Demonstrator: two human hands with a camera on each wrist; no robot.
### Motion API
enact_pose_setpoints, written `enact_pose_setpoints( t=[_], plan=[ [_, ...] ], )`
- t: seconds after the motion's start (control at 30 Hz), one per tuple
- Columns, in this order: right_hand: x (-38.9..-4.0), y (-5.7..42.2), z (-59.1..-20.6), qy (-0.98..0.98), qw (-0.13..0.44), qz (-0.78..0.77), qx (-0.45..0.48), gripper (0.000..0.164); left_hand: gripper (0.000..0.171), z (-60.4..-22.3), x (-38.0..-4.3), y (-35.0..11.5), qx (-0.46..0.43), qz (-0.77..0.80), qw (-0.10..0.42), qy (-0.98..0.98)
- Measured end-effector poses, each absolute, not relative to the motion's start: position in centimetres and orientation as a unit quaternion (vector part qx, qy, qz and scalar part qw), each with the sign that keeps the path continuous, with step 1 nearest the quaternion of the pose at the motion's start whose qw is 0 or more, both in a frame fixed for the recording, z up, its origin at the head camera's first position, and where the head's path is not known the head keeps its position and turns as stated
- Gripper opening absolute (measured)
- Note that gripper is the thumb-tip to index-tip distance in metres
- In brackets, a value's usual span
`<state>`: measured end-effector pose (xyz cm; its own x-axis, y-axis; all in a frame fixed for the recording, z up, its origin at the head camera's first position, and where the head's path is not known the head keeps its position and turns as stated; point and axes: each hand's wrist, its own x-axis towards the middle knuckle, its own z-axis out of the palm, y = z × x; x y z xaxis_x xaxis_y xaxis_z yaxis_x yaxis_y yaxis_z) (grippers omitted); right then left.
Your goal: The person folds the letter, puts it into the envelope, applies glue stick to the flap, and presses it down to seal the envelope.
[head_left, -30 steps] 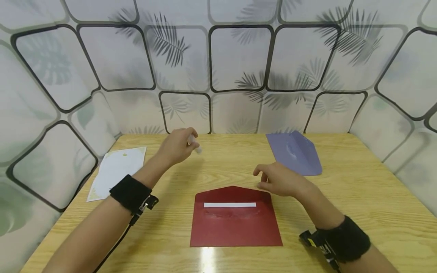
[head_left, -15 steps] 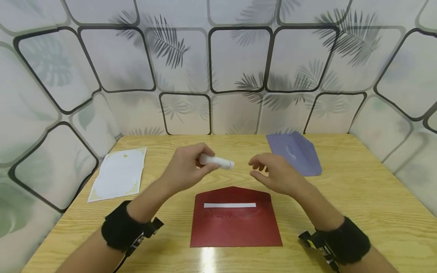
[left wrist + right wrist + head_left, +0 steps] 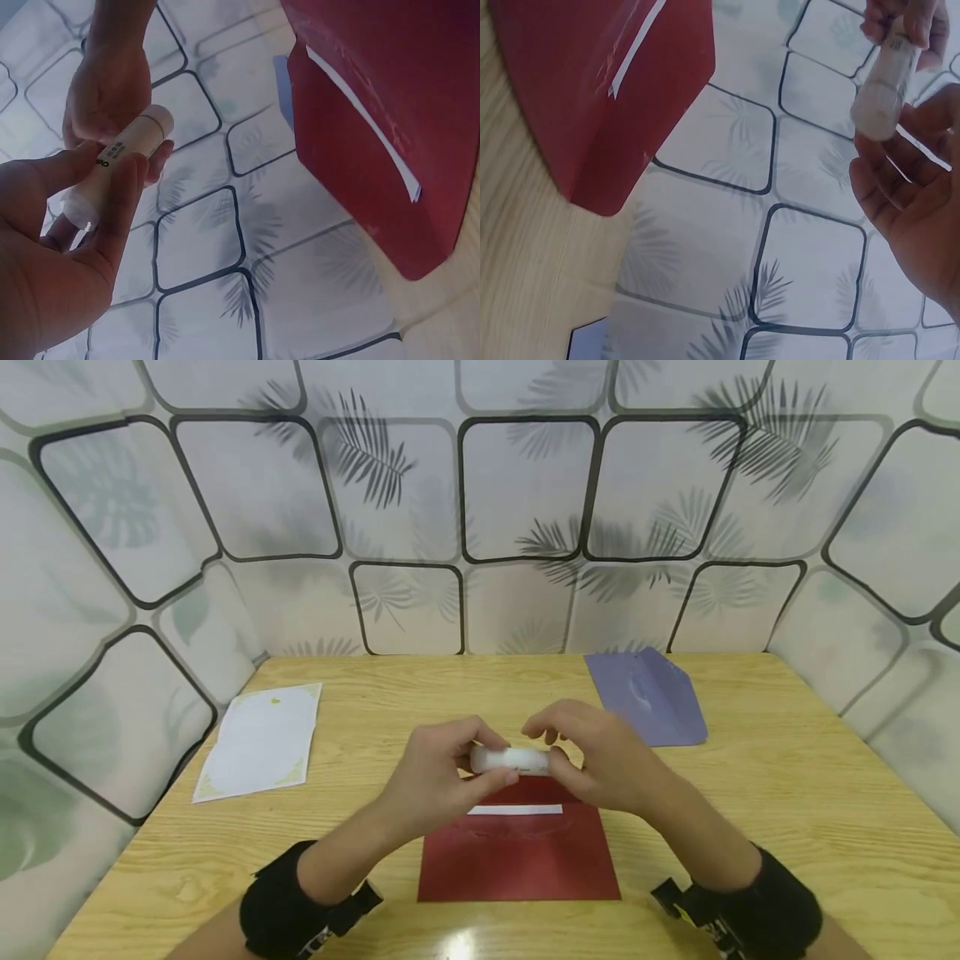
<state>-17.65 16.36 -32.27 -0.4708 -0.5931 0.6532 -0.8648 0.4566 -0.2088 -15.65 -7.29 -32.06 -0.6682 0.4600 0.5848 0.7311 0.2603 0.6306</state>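
A white glue stick (image 3: 517, 761) lies sideways above the top of the red envelope (image 3: 517, 860) in the head view. My left hand (image 3: 442, 777) pinches its left end between thumb and fingers; small dark print shows on the barrel (image 3: 112, 154) in the left wrist view. At the capped end, my right hand (image 3: 600, 752) has its fingers loosely bent, with the thumb overlapping the cap. The right wrist view shows the cap (image 3: 877, 112) right by those fingers, which are not closed round it. The envelope's flap is up, and a white paper strip (image 3: 517, 810) shows at its opening.
A white sheet with yellow corner decoration (image 3: 258, 743) lies at the table's left. A purple envelope (image 3: 648, 697) lies at the back right, behind my right hand. Patterned cloth (image 3: 525, 485) rises behind the wooden table (image 3: 750, 777).
My left hand has brought the glue stick from the back left, rightward and nearer, to above the red envelope. My right hand has shifted slightly left, meeting the capped end.
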Motion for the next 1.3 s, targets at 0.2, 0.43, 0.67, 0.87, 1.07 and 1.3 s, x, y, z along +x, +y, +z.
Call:
enact_pose_setpoints(
  t=[0.2,0.43,0.67,0.87,1.07,1.3],
  plan=[
    [-16.4,15.3,-32.3,-0.828,0.21,0.243,0.46,0.03,0.024,-32.6,-15.2,-6.6,-0.281,-0.632,-0.029,-0.722],
    [-16.2,15.1,-32.7,-0.84,0.252,0.181,0.446,0.04,0.021,-32.5,-15.0,-6.2,-0.275,-0.623,-0.066,-0.729],
    [-16.3,15.3,-32.4,-0.816,0.29,0.186,0.464,0.043,0.031,-33.0,-15.5,-6.5,-0.437,-0.322,0.152,-0.826],
    [-16.3,14.8,-32.4,-0.768,0.335,0.191,0.511,0.036,0.054,-33.4,-15.5,-6.5,-0.479,-0.221,0.223,-0.82],
    [-16.3,14.6,-32.2,-0.727,0.359,0.209,0.546,0.029,0.05,-33.5,-15.4,-6.5,-0.492,-0.268,0.226,-0.797],
    [-16.2,14.5,-32.1,-0.707,0.368,0.222,0.562,0.027,0.025,-32.9,-15.2,-6.9,-0.483,-0.36,0.122,-0.789]
  ],
)
